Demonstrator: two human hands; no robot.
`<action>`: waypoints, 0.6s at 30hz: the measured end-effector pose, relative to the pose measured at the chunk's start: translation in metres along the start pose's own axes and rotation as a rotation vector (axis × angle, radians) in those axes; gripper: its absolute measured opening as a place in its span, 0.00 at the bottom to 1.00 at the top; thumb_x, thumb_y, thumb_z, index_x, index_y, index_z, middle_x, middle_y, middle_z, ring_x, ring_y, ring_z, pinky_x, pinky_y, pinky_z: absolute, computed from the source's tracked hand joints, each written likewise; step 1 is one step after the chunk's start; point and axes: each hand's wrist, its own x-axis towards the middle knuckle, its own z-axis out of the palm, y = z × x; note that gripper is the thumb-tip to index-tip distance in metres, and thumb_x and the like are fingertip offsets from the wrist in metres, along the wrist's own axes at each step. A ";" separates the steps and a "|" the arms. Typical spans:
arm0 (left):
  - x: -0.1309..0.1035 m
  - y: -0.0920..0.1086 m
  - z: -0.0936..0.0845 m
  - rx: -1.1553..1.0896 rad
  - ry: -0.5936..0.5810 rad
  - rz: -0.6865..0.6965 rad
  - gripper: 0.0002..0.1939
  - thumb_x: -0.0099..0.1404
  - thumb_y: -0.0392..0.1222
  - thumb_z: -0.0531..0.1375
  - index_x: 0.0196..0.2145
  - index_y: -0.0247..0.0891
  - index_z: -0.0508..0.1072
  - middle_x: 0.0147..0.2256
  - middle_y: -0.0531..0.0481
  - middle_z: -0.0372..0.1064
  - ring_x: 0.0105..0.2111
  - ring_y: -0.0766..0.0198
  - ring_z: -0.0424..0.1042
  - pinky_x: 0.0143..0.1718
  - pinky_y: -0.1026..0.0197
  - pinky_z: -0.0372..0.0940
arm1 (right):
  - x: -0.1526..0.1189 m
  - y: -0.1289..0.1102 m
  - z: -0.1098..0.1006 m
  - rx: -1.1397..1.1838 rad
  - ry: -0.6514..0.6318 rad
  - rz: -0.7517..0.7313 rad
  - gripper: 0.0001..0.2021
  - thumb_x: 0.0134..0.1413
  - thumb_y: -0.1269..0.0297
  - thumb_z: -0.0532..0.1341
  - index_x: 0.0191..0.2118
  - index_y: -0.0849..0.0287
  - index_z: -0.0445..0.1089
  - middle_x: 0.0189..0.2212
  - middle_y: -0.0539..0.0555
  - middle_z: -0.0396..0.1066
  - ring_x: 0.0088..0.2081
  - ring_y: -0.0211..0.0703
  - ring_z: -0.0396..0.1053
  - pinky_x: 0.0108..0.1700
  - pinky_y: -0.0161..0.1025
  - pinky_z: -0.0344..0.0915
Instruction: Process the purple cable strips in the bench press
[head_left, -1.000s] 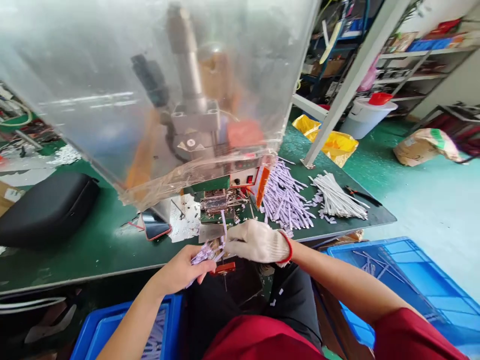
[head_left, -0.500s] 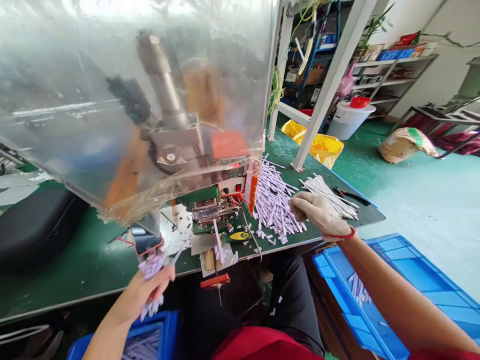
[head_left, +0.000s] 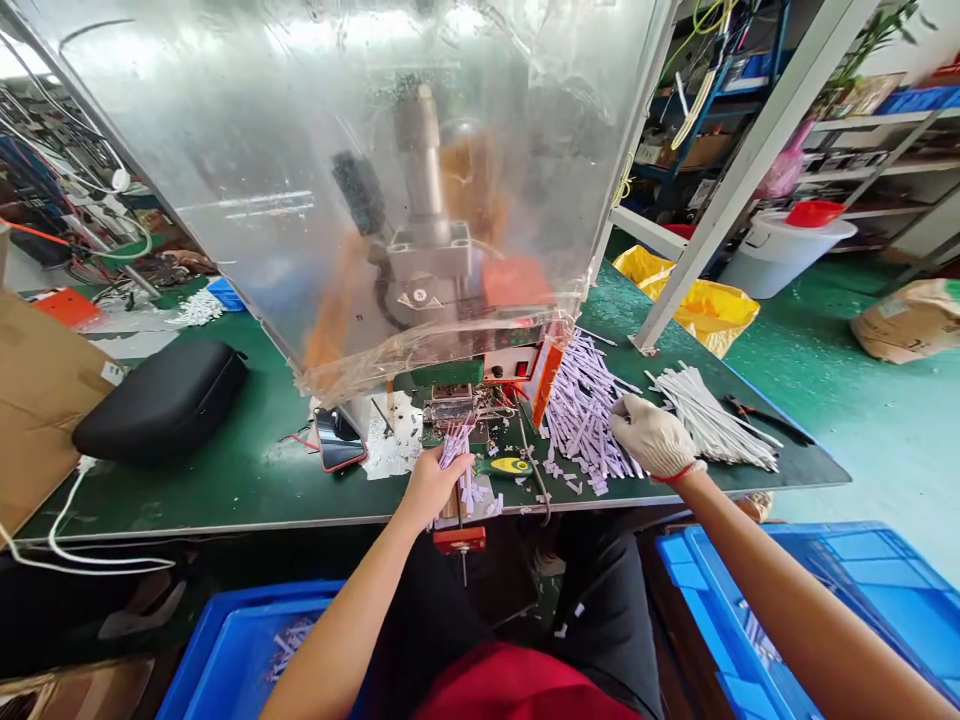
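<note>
My bare left hand (head_left: 433, 490) is closed around a bundle of thin pale purple strips (head_left: 456, 447), just in front of the small metal fixture (head_left: 450, 408) under the machine. My right hand (head_left: 654, 436) wears a white knit glove. Its fingers are curled together at the right edge of a large heap of purple strips (head_left: 589, 410); whatever lies between them is hidden. A fan of white strips (head_left: 709, 418) is spread to the right of the glove. Between my hands, a yellow-and-green handle (head_left: 510, 466) rests near scattered offcuts.
A cloudy plastic guard (head_left: 247, 150) hangs over the machine. On the left of the green bench are a phone (head_left: 339, 440) and a black case (head_left: 161, 400). Pliers (head_left: 769, 420) lie far right. Blue crates flank my legs, left (head_left: 217, 625) and right (head_left: 694, 560).
My left hand has come up and right from above the left crate to the fixture, carrying its bundle. My right hand remains by the purple heap. The camera view has turned left.
</note>
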 end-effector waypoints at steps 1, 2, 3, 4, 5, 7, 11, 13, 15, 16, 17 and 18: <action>-0.001 0.001 -0.004 -0.015 -0.020 -0.002 0.16 0.60 0.53 0.62 0.27 0.36 0.76 0.17 0.56 0.64 0.20 0.65 0.61 0.26 0.63 0.55 | -0.001 -0.003 -0.006 0.075 0.045 0.009 0.13 0.59 0.60 0.55 0.42 0.57 0.73 0.34 0.57 0.76 0.34 0.48 0.73 0.34 0.39 0.61; -0.002 0.003 -0.008 -0.047 -0.056 -0.005 0.17 0.62 0.54 0.61 0.28 0.36 0.75 0.15 0.57 0.60 0.17 0.67 0.58 0.23 0.63 0.53 | -0.004 -0.007 -0.013 0.156 0.100 0.019 0.13 0.59 0.59 0.55 0.43 0.57 0.73 0.35 0.56 0.77 0.34 0.48 0.73 0.35 0.39 0.62; -0.005 0.005 -0.014 -0.094 -0.101 -0.006 0.17 0.63 0.54 0.60 0.28 0.36 0.75 0.13 0.59 0.56 0.15 0.69 0.54 0.21 0.64 0.50 | -0.008 -0.012 -0.020 0.249 0.152 0.033 0.13 0.59 0.57 0.56 0.44 0.56 0.73 0.35 0.55 0.77 0.35 0.48 0.73 0.36 0.39 0.63; -0.008 0.007 -0.020 -0.154 -0.148 -0.007 0.17 0.64 0.54 0.59 0.28 0.36 0.74 0.12 0.60 0.53 0.14 0.70 0.50 0.20 0.64 0.47 | -0.015 -0.019 -0.027 0.354 0.173 0.047 0.14 0.59 0.55 0.57 0.44 0.56 0.73 0.34 0.55 0.77 0.33 0.47 0.73 0.35 0.39 0.63; -0.011 0.009 -0.026 -0.224 -0.189 -0.007 0.17 0.64 0.53 0.60 0.27 0.36 0.74 0.11 0.61 0.51 0.13 0.71 0.48 0.19 0.65 0.45 | -0.023 -0.028 -0.033 0.475 0.142 0.054 0.14 0.59 0.53 0.57 0.43 0.56 0.73 0.31 0.54 0.76 0.31 0.45 0.73 0.34 0.38 0.64; -0.018 0.013 -0.038 -0.359 -0.243 -0.020 0.16 0.63 0.52 0.62 0.27 0.35 0.73 0.11 0.62 0.51 0.12 0.74 0.47 0.18 0.66 0.43 | -0.042 -0.049 -0.040 0.755 -0.073 0.047 0.16 0.59 0.49 0.58 0.38 0.57 0.71 0.24 0.51 0.73 0.22 0.41 0.68 0.27 0.36 0.63; -0.030 0.015 -0.054 -0.551 -0.298 -0.084 0.16 0.61 0.50 0.64 0.26 0.34 0.72 0.10 0.63 0.47 0.11 0.75 0.45 0.16 0.67 0.41 | -0.080 -0.103 -0.025 1.215 -0.598 0.006 0.19 0.58 0.44 0.57 0.32 0.57 0.63 0.20 0.48 0.69 0.13 0.33 0.58 0.14 0.31 0.53; -0.035 0.014 -0.058 -0.640 -0.308 -0.104 0.16 0.60 0.50 0.65 0.26 0.34 0.72 0.10 0.63 0.46 0.11 0.76 0.44 0.15 0.68 0.41 | -0.089 -0.130 -0.008 1.288 -0.680 0.003 0.19 0.59 0.44 0.57 0.31 0.56 0.61 0.18 0.46 0.67 0.11 0.31 0.55 0.12 0.29 0.51; -0.041 0.013 -0.060 -0.703 -0.291 -0.128 0.15 0.59 0.49 0.67 0.26 0.34 0.71 0.10 0.63 0.46 0.11 0.76 0.44 0.14 0.69 0.41 | -0.090 -0.153 0.007 1.283 -0.667 0.013 0.19 0.59 0.45 0.58 0.30 0.56 0.60 0.15 0.44 0.65 0.11 0.32 0.55 0.12 0.29 0.52; -0.045 0.011 -0.061 -0.725 -0.275 -0.137 0.15 0.58 0.49 0.67 0.26 0.34 0.71 0.10 0.63 0.46 0.11 0.77 0.44 0.14 0.70 0.41 | -0.088 -0.162 0.014 1.267 -0.646 0.027 0.18 0.58 0.45 0.58 0.30 0.56 0.59 0.14 0.44 0.65 0.11 0.32 0.56 0.12 0.29 0.53; -0.048 0.009 -0.062 -0.745 -0.254 -0.141 0.15 0.58 0.49 0.68 0.26 0.35 0.71 0.10 0.64 0.46 0.11 0.77 0.44 0.14 0.70 0.42 | -0.085 -0.169 0.020 1.252 -0.625 0.043 0.18 0.58 0.46 0.58 0.30 0.56 0.59 0.14 0.44 0.65 0.11 0.32 0.57 0.12 0.29 0.54; -0.052 0.006 -0.063 -0.761 -0.233 -0.141 0.16 0.58 0.49 0.68 0.26 0.35 0.71 0.10 0.64 0.46 0.11 0.76 0.44 0.14 0.70 0.42 | -0.082 -0.175 0.025 1.238 -0.607 0.059 0.17 0.58 0.47 0.58 0.29 0.55 0.58 0.14 0.44 0.66 0.11 0.32 0.58 0.12 0.28 0.54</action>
